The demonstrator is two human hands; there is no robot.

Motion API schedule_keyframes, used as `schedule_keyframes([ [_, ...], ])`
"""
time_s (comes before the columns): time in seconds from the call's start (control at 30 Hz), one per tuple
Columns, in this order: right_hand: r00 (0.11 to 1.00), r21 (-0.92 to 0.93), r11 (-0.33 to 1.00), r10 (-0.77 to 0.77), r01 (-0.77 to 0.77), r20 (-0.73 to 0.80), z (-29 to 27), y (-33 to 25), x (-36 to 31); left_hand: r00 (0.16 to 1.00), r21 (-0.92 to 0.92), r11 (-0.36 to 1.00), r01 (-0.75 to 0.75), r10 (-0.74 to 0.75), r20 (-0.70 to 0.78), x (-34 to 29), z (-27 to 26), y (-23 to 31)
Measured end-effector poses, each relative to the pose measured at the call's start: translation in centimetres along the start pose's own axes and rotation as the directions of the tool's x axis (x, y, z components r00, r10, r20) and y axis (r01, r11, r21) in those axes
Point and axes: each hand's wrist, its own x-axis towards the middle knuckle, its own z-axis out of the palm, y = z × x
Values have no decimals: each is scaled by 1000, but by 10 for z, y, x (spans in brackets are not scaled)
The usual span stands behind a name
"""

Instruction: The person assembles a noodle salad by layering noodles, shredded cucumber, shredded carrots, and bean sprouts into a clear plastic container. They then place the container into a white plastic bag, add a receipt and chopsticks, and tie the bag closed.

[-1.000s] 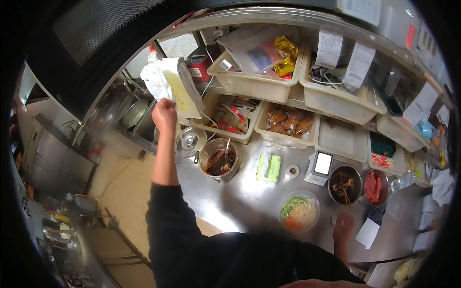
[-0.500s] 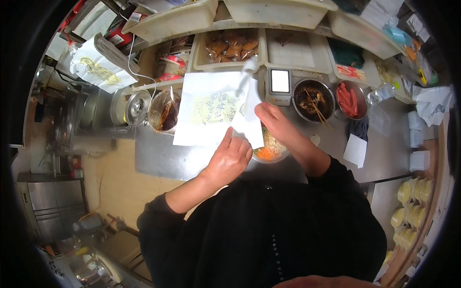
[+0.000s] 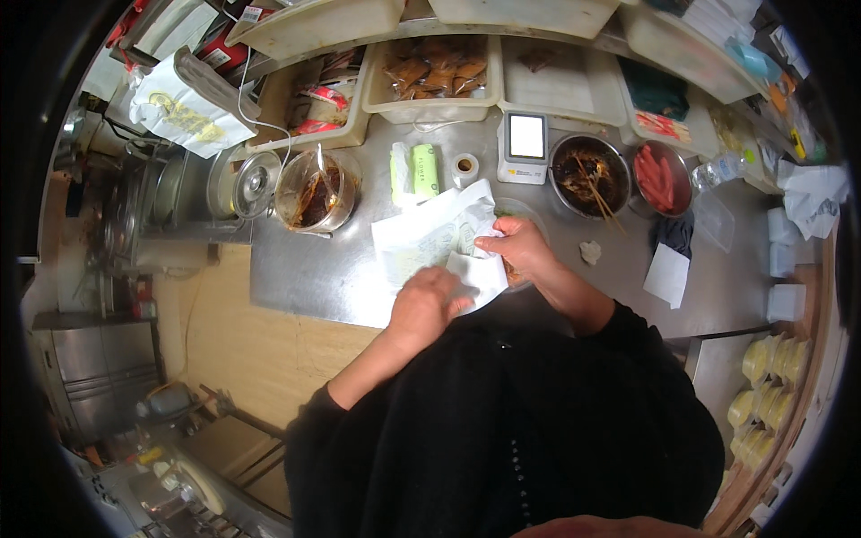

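My right hand (image 3: 522, 249) pinches the right side of a white paper bag (image 3: 421, 235), its thumb and fingers closed on the edge. The bag is tilted and creased, with faint printing on its face and a folded flap hanging low. At its lower left edge is my left hand (image 3: 420, 309), slightly blurred, with curled fingers closed on the paper. Behind the bag and right hand, a clear round bowl (image 3: 527, 213) of food is mostly hidden. Just beyond the bag lie a green-and-white soft pack (image 3: 415, 175) and a small roll (image 3: 465, 168).
A tub of dark sauce (image 3: 316, 202) stands left. To the right are a small screen device (image 3: 526, 148), a dark sauce bowl with chopsticks (image 3: 587, 177) and a bowl of red sticks (image 3: 655, 179). Plastic bins (image 3: 432, 109) line the back of the steel counter (image 3: 296, 278).
The bag has come down and toward me, tilting and folding, so the soft pack and roll behind it now show. My left hand has moved slightly lower.
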Motion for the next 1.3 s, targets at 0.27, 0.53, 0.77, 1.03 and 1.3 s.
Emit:
schedule_keyframes([
  [0.27, 913, -684, 651, -403, 330, 57, 32, 4, -12, 829, -672, 535, 512, -513, 222, 36, 27, -29],
  [0.53, 995, 651, 753, 46, -94, 91, 2, -24, -15, 835, 173, 907, 383, -260, -484, 20, 25, -88],
  [0.77, 957, 716, 698, -199, -13, 211, -4, -30, -32, 480, -229, 578, 784, -797, -366, -28, -4, -165],
  [1.03, 861, 234, 940, -324, 247, 392, 38, -48, -33, 982, 267, 959, 95, -47, -181, 21, -20, -53],
  [1.3, 726, -855, 356, -686, 378, 35, 10, -43, -26, 888, 268, 963, -11, 133, -441, 36, -46, -2],
])
